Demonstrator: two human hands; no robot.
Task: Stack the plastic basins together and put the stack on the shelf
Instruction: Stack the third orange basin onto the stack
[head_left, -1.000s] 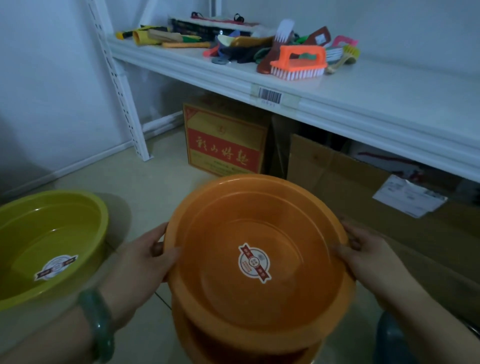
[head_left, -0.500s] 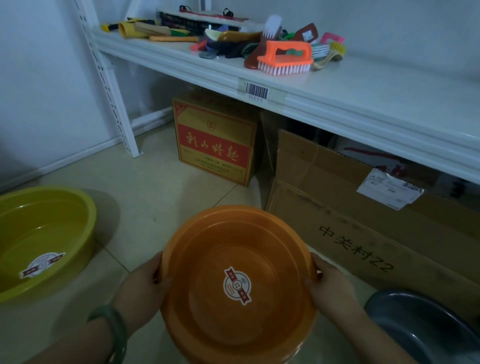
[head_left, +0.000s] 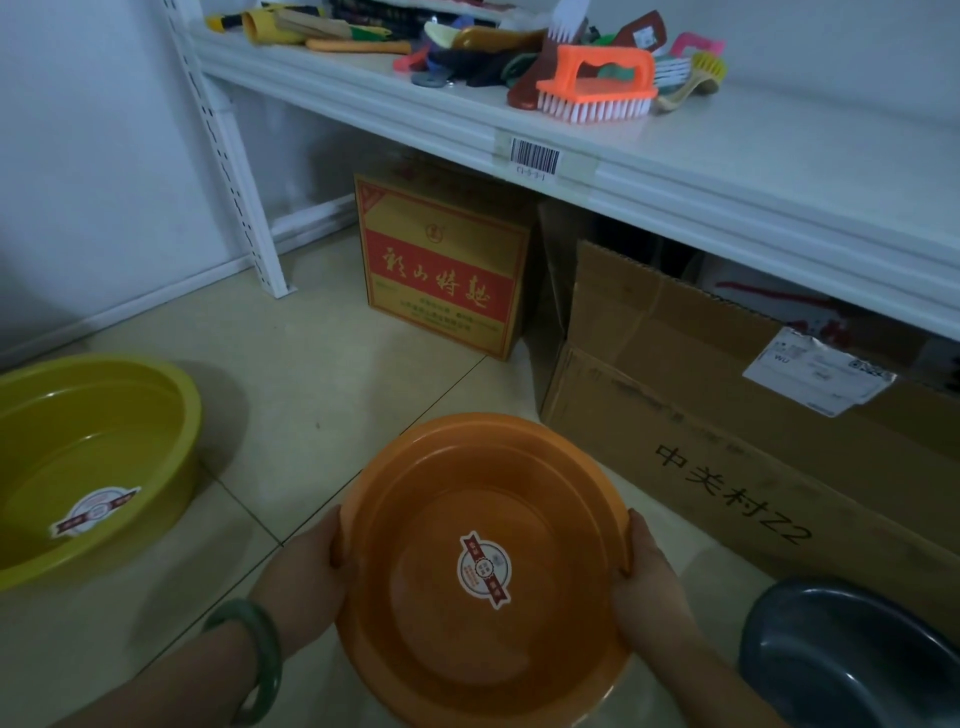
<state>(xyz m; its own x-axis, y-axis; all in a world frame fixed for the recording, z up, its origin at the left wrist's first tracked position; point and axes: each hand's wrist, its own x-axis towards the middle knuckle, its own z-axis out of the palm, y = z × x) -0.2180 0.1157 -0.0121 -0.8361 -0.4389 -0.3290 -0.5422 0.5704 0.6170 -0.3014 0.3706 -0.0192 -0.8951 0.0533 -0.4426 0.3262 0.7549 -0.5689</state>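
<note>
1. Orange basin (head_left: 483, 566): low over the tiled floor (head_left: 322, 395), mouth up, round sticker on its inner bottom. Whether a second basin sits nested under it cannot be told.
2. Left hand (head_left: 306, 571) and right hand (head_left: 647, 577) are curled onto opposite sides of the rim, thumbs over the lip; both hold only this basin.
3. Handling, judged: thin plastic, light, slightly flexible, glossy so likely slippery. Rim on two opposite sides is the sensible hold.
4. Yellow basin (head_left: 88, 467) rests on the floor at left, well apart. Grey basin (head_left: 841, 660) at lower right, near.
5. Shelf (head_left: 727, 150): left part crowded with brushes, orange scrub brush (head_left: 597, 88) nearest the front edge; right part bare.
6. Cardboard boxes (head_left: 701, 415) under the shelf crowd the approach.
</note>
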